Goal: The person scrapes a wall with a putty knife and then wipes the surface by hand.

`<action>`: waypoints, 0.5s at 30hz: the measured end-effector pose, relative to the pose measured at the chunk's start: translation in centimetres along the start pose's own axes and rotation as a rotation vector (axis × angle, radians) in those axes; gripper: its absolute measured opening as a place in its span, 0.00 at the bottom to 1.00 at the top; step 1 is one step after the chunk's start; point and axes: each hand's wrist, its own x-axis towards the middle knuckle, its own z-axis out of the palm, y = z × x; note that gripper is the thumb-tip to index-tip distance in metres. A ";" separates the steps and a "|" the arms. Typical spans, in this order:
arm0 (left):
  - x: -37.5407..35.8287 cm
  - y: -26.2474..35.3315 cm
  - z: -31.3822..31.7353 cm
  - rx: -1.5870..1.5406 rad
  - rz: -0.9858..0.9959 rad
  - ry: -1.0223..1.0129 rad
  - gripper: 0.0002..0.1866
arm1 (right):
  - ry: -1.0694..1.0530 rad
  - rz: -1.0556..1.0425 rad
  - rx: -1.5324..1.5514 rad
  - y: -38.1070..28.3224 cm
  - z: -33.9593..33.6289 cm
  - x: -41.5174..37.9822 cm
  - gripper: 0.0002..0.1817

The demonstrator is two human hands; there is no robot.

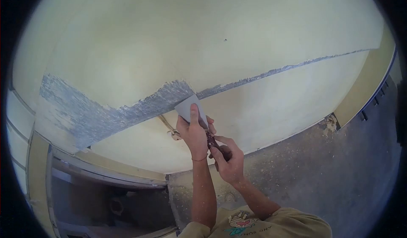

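Against the cream wall (140, 43), a scraper with a wide, flat grey blade (185, 107) meets the lower edge of a rough grey scraped strip (161, 100). My left hand (196, 138) is closed around the blade, its thumb lying flat on the face. Below it, my right hand (230, 161) grips the dark reddish handle (210, 139); part of the handle is hidden by the fingers. The bared strip widens into a larger patch (72, 110) on the left and thins out toward the right.
A pipe or fitting (174, 134) juts from the wall just behind my left hand. Pale flakes lie on the grey floor (292, 170). At lower left is a framed opening (106, 178) with a dark interior. Dark pegs (375, 101) stick out at the right edge.
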 end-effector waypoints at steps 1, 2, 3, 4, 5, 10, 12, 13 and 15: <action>0.0 -0.3 0.0 -0.006 -0.003 -0.004 0.14 | -0.005 -0.003 -0.001 0.2 0.0 -0.1 0.15; 0.1 -0.4 0.1 -0.010 0.002 -0.001 0.14 | 0.021 -0.024 -0.005 0.5 -0.1 -0.1 0.14; 0.0 -0.6 0.1 -0.001 0.013 0.000 0.14 | 0.049 -0.040 -0.007 0.8 -0.1 -0.2 0.13; 0.0 -0.8 0.0 0.011 0.022 0.000 0.14 | 0.046 -0.038 -0.006 1.0 -0.1 -0.1 0.13; 0.0 -0.8 0.0 0.011 0.019 0.005 0.14 | 0.050 -0.093 -0.045 1.1 -0.2 0.0 0.11; 0.1 0.2 0.2 0.040 -0.010 0.011 0.15 | 0.077 -0.090 -0.058 0.9 0.3 -0.1 0.07; 0.5 0.2 0.3 0.036 0.017 0.011 0.16 | 0.060 -0.016 -0.043 0.3 0.3 0.1 0.10; 0.6 0.2 0.3 0.028 0.046 0.001 0.16 | 0.057 -0.011 -0.043 0.1 0.2 0.4 0.10; 0.5 1.1 0.8 0.023 0.053 0.020 0.17 | 0.042 0.044 0.047 -0.1 0.3 1.0 0.10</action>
